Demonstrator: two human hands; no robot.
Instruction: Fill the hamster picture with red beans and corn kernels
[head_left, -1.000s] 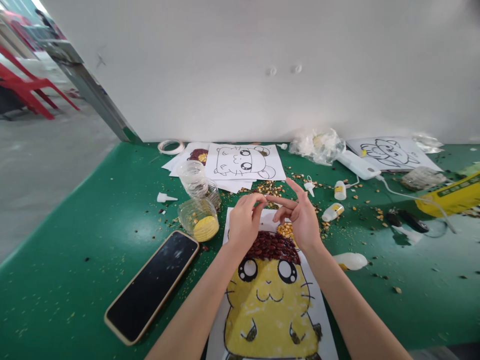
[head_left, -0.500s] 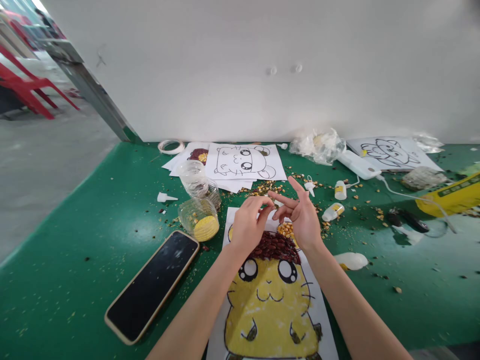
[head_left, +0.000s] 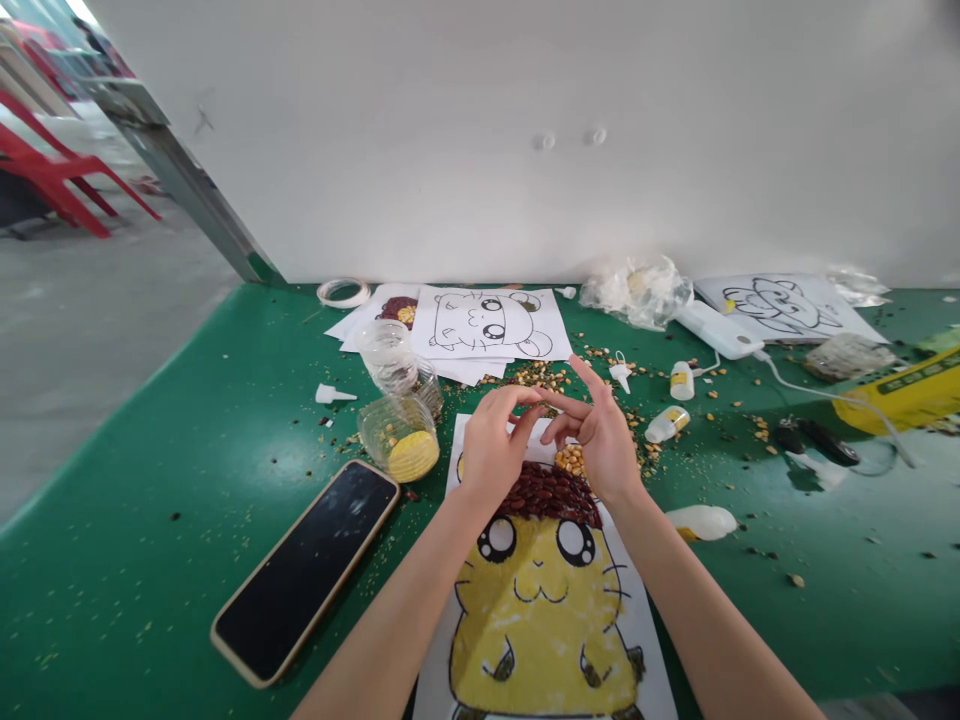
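Above the top of the hamster picture [head_left: 540, 625], my two hands meet at the fingertips. My left hand [head_left: 493, 440] is curled in a pinch, thumb close to forefinger, against a finger of my right hand; anything between the tips is too small to make out. My right hand [head_left: 609, 445] has its fingers spread, the forefinger pointing up and away. Dark red beans [head_left: 551, 492] cover the top of the hamster's head, and corn kernels [head_left: 571, 460] fill the ear beside my right hand. The body is covered in yellow.
A phone [head_left: 307, 570] lies left of the picture, beside a tipped clear tub [head_left: 401, 440] with yellow grains. Loose seeds [head_left: 536, 377] are scattered behind my hands. Glue bottles [head_left: 666, 424] lie to the right. Printed drawings [head_left: 491, 322] and a plastic bag [head_left: 636, 292] lie by the white partition.
Both hands have shifted very slightly to the left, and my left fingertips are a little closer to my right finger. Things on the table have stayed put.
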